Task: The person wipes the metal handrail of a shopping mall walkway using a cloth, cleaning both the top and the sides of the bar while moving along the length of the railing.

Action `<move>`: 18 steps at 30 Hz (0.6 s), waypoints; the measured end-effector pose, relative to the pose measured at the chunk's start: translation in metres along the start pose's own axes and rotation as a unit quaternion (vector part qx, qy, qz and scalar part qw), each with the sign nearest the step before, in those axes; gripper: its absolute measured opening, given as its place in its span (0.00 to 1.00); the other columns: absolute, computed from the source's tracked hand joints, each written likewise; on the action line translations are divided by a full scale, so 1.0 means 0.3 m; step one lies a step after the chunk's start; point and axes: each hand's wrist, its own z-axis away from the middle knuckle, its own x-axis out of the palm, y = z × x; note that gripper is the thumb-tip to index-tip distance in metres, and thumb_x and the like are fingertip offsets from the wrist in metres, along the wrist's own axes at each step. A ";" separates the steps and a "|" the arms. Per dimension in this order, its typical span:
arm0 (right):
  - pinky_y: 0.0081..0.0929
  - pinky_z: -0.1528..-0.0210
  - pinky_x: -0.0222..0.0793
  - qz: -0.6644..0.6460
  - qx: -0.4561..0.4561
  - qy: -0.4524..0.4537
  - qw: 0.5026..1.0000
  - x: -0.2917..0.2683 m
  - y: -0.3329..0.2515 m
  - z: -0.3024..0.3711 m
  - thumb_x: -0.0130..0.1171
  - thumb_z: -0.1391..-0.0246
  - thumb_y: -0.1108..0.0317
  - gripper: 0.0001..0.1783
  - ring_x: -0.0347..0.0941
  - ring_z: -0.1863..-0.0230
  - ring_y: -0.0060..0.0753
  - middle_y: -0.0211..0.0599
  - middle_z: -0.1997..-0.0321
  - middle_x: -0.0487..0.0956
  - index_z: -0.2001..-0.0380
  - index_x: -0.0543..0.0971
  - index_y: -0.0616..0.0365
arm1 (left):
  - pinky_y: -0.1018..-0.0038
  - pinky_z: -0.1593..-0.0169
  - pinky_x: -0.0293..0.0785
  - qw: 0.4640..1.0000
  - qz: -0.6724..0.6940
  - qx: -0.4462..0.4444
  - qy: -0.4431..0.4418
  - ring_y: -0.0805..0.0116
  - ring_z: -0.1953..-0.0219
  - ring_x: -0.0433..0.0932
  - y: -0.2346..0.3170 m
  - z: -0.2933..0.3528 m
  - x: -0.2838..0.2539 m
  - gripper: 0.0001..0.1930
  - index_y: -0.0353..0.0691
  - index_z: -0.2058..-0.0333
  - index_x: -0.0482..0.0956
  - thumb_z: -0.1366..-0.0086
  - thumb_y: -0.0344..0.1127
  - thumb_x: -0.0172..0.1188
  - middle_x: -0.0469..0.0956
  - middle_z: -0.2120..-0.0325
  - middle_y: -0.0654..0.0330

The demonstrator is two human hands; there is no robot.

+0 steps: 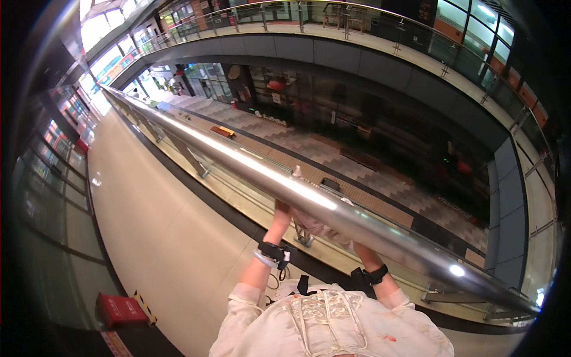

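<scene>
A thick, shiny metal handrail (238, 157) runs slantwise across the view in front of me. My left hand (284, 206) reaches in under it and is mostly hidden; a fingertip seems to show just beyond the rail's far side. Below the rail, between my two arms, a crumpled pale pink cloth (321, 228) shows, close to the left hand. Whether either hand grips it is hidden. My right hand is behind the rail, with only the right wrist (364, 254) and forearm visible. Dark straps go round both wrists.
Metal posts (196, 163) carry the handrail along a floor edge, with a lower storey beyond it. Down there stand an orange-yellow bench (223, 131) and other objects. A red box (122, 310) with a striped edge stands on the walkway at lower left. Shopfront glass lines the left.
</scene>
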 end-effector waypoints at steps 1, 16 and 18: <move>0.28 0.55 0.61 0.023 -0.008 0.006 1.000 0.039 -0.014 -0.009 0.51 0.52 0.71 0.13 0.65 0.58 0.31 0.37 0.59 0.71 0.62 0.71 0.61 | 0.72 0.50 0.61 1.000 0.009 -0.002 -0.004 0.62 0.54 0.66 0.007 -0.008 0.009 0.16 0.33 0.52 0.63 0.40 0.28 0.43 0.69 0.57 0.55; 0.26 0.55 0.60 0.098 0.093 0.136 0.981 0.328 -0.090 0.008 0.50 0.49 0.67 0.14 0.65 0.60 0.29 0.34 0.58 0.71 0.59 0.70 0.62 | 0.59 0.55 0.62 0.977 -0.084 -0.050 -0.191 0.41 0.59 0.65 -0.104 0.090 -0.056 0.11 0.32 0.63 0.69 0.45 0.30 0.46 0.70 0.64 0.42; 0.23 0.57 0.60 -0.011 0.115 0.160 0.980 0.320 -0.112 0.030 0.50 0.49 0.67 0.14 0.66 0.62 0.24 0.31 0.61 0.72 0.59 0.70 0.62 | 0.62 0.55 0.63 0.971 -0.089 -0.026 -0.221 0.46 0.59 0.67 -0.120 0.056 -0.063 0.12 0.32 0.62 0.68 0.45 0.29 0.45 0.70 0.63 0.44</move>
